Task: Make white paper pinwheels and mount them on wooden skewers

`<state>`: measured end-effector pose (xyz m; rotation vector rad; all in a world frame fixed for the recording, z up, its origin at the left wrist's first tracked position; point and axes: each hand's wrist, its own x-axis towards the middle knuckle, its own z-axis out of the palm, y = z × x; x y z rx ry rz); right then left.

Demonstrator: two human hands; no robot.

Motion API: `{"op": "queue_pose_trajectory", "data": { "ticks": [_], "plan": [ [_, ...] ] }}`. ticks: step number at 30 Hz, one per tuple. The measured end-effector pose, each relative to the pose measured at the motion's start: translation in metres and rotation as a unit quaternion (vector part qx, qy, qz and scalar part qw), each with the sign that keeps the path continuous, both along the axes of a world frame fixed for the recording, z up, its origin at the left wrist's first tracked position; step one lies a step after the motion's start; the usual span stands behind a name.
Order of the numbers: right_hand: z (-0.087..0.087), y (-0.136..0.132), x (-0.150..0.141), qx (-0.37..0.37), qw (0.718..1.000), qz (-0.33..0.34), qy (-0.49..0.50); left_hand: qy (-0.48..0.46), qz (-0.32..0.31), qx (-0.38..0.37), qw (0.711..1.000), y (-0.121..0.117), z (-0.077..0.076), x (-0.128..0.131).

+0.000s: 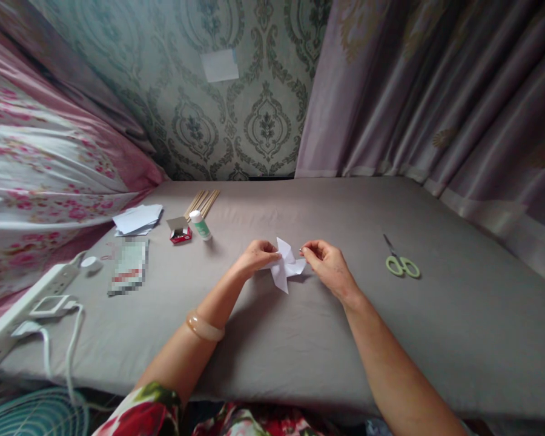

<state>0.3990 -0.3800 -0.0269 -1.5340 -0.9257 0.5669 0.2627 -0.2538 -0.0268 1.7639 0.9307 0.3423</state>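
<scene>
A white folded paper pinwheel [282, 266] is held just above the grey cloth, its blades spread around the middle. My left hand [260, 254] pinches it on its left side, with thumb and fingers closed near the centre. Close to the right blade, my right hand [327, 263] is closed in a pinch. Between its fingertips shows a small shiny thing, which looks like a metal tack [301, 250]; its exact shape is too small to make out.
Green-handled scissors [402, 266] lie at the right. Left of my hands stand a glue bottle [200, 226] and an open red box [180, 232], with wooden sticks [210, 203] behind. Paper sheets [138, 219], a blurred packet [129, 266] and a power strip [31, 303] are farther left.
</scene>
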Motion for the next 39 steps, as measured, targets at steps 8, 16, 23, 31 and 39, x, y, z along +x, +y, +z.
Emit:
{"op": "queue_pose_trajectory", "data": {
  "ticks": [8, 16, 23, 31, 39],
  "plan": [
    [0.011, -0.007, -0.010, 0.041, 0.994, 0.015, -0.103, -0.180, 0.187, -0.184, 0.948, -0.023, 0.002, -0.012],
    [0.003, -0.007, -0.023, 0.079, 0.967, -0.027, -0.240, -0.251, 0.210, -0.226, 0.918, -0.044, 0.005, -0.013],
    [0.004, -0.010, -0.026, 0.050, 0.961, -0.022, -0.270, -0.284, 0.184, -0.241, 0.910, -0.048, 0.013, -0.016],
    [0.008, -0.011, -0.027, 0.049, 0.959, -0.030, -0.279, -0.286, 0.173, -0.257, 0.907, -0.055, 0.024, -0.016],
    [0.009, -0.012, -0.026, 0.053, 0.963, -0.029, -0.262, -0.308, 0.148, -0.285, 0.896, -0.056, 0.026, -0.017]
  ]
}}
